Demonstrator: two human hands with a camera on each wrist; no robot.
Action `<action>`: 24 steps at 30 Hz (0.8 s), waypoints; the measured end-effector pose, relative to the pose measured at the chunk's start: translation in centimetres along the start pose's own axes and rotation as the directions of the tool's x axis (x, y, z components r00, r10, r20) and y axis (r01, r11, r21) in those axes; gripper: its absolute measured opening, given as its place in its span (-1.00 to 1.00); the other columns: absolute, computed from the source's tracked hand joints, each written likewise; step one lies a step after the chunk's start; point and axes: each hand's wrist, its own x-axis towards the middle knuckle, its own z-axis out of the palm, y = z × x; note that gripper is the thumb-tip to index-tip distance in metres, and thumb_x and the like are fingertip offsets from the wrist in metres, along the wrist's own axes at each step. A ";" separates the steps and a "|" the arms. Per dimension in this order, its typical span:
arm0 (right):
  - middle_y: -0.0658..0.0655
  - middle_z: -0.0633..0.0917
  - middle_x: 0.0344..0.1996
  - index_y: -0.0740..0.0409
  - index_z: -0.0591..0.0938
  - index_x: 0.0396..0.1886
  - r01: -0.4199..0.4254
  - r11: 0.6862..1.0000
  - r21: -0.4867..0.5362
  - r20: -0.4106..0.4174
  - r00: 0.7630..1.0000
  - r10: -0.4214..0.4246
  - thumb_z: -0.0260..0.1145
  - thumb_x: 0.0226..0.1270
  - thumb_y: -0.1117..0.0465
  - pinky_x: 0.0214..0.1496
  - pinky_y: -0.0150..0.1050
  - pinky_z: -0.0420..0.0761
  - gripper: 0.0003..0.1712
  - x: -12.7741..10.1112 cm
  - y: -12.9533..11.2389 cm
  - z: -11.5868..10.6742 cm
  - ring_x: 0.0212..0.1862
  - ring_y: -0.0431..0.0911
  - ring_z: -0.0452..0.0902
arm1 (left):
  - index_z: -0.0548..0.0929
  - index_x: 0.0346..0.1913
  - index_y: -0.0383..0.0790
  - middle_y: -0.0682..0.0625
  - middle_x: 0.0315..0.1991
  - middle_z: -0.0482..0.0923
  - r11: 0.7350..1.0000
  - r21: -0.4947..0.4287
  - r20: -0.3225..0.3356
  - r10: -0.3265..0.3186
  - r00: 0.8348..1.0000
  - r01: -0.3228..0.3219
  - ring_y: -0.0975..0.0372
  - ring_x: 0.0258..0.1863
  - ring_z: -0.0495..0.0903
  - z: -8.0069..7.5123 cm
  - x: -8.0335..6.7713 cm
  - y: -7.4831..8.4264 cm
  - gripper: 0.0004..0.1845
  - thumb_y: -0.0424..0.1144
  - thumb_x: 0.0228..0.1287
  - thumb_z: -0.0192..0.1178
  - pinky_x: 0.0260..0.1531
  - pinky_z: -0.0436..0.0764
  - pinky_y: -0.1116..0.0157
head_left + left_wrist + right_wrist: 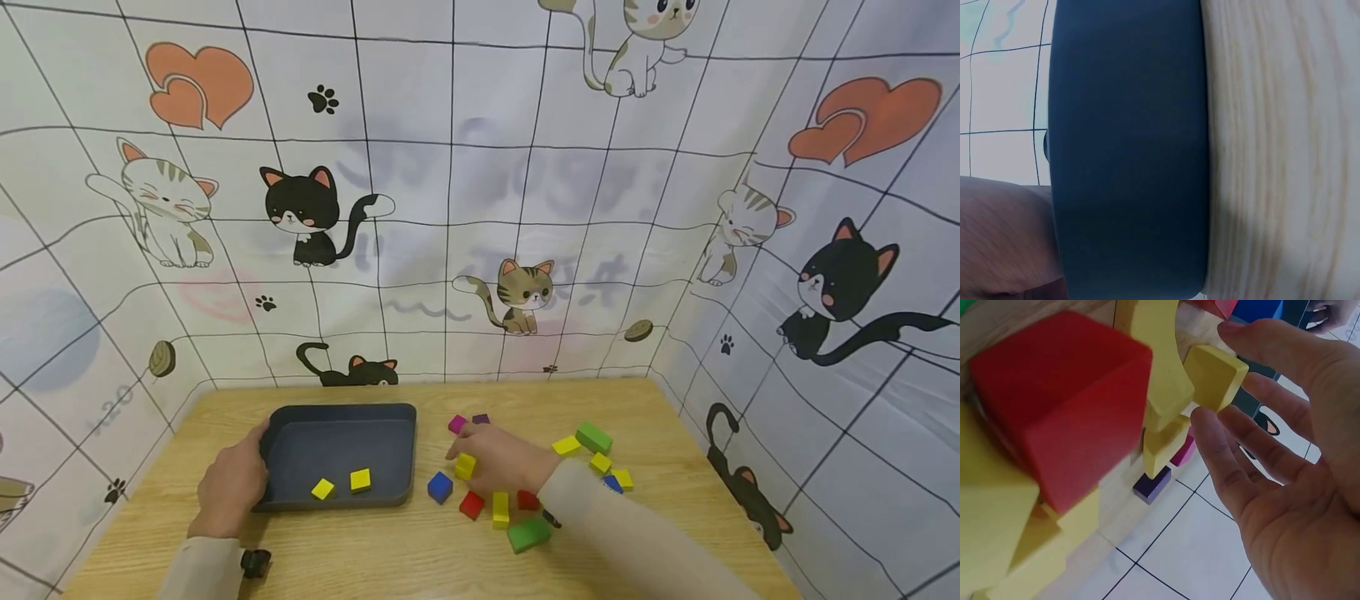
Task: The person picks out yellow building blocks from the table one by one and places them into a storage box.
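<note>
At its left side, a dark grey tray (341,442) is gripped by my left hand (234,483); the left wrist view shows the tray's outer wall (1129,150) close up. Two yellow blocks (360,480) lie inside it. My right hand (498,458) is among loose blocks right of the tray. In the right wrist view, its spread fingers (1213,434) are right beside a yellow block (1213,378), thumb and fingertips not closed on it. A blue cube (440,487), a red cube (472,505) and a magenta block (457,424) lie near this hand.
Farther right lie a green block (594,437), several yellow blocks (566,446) and a blue one (612,484). Nearer the front are an upright-looking yellow block (501,510) and another green block (529,534). A cat-print sheet (420,275) walls the wooden table (360,558).
</note>
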 end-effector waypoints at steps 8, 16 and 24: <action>-0.06 0.79 0.37 -0.20 0.87 0.37 0.022 0.999 -0.045 -0.014 1.000 -0.022 0.70 0.45 0.15 0.48 -0.18 0.77 -0.47 0.0 -0.2 0.5 0.36 -0.10 0.71 | 0.27 0.83 -0.21 -0.68 0.20 0.69 1.000 0.009 0.001 -0.014 1.000 0.014 -0.22 -0.34 0.76 0.1 0.0 0.0 -0.23 -0.46 0.61 -0.05 -0.46 0.64 -0.11; -0.06 0.84 0.31 -0.12 0.89 0.34 0.053 0.997 -0.053 -0.009 0.999 -0.053 0.68 0.50 0.20 0.44 -0.26 0.76 -0.54 0.2 0.1 1.0 0.32 -0.14 0.71 | 0.27 0.84 -0.21 -0.68 0.17 0.70 1.000 0.004 0.003 -0.008 1.000 0.008 -0.18 -0.37 0.73 0.3 -0.1 -0.1 -0.24 -0.46 0.62 -0.05 -0.47 0.61 -0.07; -0.03 0.83 0.37 -0.11 0.89 0.34 0.036 0.999 -0.040 0.005 0.999 -0.036 0.66 0.52 0.22 0.42 -0.27 0.78 -0.56 0.4 -0.3 0.8 0.35 -0.12 0.72 | 0.27 0.83 -0.24 -0.62 -0.02 0.74 1.000 -0.005 -0.005 -0.003 1.000 0.003 -0.09 -0.44 0.63 0.2 -0.2 0.0 -0.23 -0.48 0.60 -0.03 -0.52 0.53 0.00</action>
